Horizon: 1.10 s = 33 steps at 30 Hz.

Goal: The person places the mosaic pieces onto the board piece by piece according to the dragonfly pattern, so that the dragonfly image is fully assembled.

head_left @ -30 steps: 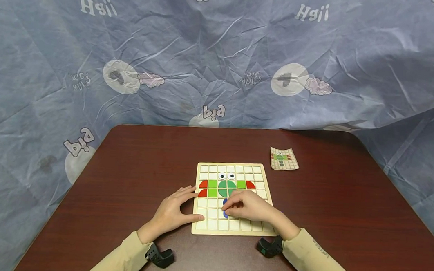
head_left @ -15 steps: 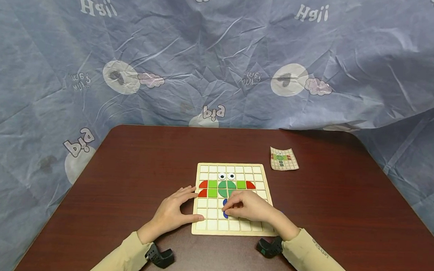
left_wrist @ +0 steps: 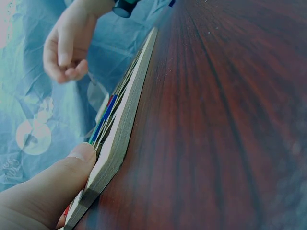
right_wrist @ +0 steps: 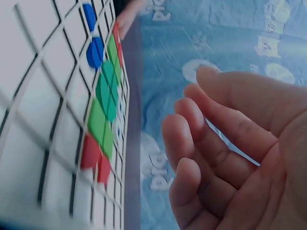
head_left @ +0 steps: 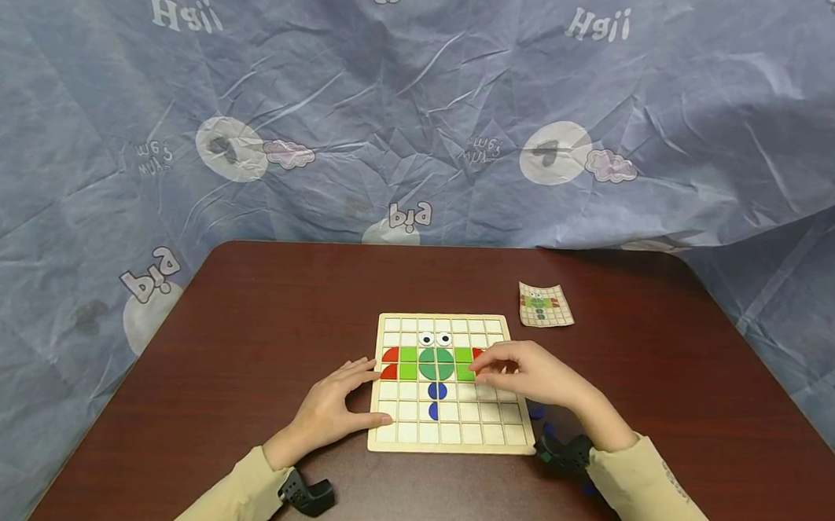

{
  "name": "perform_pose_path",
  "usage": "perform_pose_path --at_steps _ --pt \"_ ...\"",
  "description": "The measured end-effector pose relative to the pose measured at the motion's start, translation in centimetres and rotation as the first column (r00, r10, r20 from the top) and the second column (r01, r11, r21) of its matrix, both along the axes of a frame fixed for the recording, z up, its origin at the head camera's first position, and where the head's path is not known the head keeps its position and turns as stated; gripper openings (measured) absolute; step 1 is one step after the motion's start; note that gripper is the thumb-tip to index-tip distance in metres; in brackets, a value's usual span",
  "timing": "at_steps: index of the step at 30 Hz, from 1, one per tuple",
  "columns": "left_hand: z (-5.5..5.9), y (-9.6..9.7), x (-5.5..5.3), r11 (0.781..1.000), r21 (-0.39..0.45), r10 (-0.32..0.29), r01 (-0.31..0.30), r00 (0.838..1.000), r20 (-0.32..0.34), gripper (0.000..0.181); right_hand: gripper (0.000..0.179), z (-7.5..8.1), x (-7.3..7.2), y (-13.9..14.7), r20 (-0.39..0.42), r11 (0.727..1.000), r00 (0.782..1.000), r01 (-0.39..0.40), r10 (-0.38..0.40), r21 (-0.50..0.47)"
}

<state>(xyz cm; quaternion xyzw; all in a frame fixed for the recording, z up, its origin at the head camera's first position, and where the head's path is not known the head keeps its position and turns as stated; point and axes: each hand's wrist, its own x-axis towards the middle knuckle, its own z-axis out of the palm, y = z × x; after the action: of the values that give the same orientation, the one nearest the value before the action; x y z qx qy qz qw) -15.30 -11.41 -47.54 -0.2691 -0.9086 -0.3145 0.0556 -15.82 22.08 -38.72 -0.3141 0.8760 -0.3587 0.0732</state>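
A pale gridded board lies on the table with coloured pieces forming a figure. Its green disc has light green squares beside it and red rounded pieces farther out. Below the disc sit a two-piece blue circle and a single blue half-circle. My left hand rests at the board's left edge, thumb on the rim. Over the board's right side hovers my right hand, covering part of the red there. The right wrist view shows its fingers loosely bent, nothing between them and the thumb.
Loose blue pieces lie right of the board, partly hidden by the right wrist. A small paper card printed with a similar figure lies at the back right. A blue printed cloth hangs behind the table.
My right hand has let go of the blue half-circle and moved up and to the right, uncovering the blue pieces and the disc. The left hand stays in place.
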Motion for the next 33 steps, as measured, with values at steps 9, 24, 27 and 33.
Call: perform_pose_path --at_steps 9,24,27,33 --pt "0.0 -0.1 0.0 1.000 -0.001 -0.004 0.004 1.000 -0.015 0.072 0.017 0.2 2.2 4.7 -0.008 0.997 0.997 0.079 -0.079 -0.016" --pt "0.0 0.0 0.0 1.000 -0.003 0.001 -0.001 1.000 -0.005 0.073 0.022 -2.9 5.8 10.4 0.139 0.980 0.987 -0.047 0.075 -0.194" --pt "0.0 0.0 0.0 1.000 -0.005 0.002 -0.002 1.000 -0.005 0.073 0.025 -3.5 5.9 11.0 0.213 0.974 0.969 -0.082 0.128 -0.210" --pt "0.0 0.0 0.0 1.000 -0.004 0.003 -0.003 1.000 -0.008 0.073 0.029 -4.3 5.7 11.6 0.329 0.969 0.925 -0.121 0.188 -0.214"
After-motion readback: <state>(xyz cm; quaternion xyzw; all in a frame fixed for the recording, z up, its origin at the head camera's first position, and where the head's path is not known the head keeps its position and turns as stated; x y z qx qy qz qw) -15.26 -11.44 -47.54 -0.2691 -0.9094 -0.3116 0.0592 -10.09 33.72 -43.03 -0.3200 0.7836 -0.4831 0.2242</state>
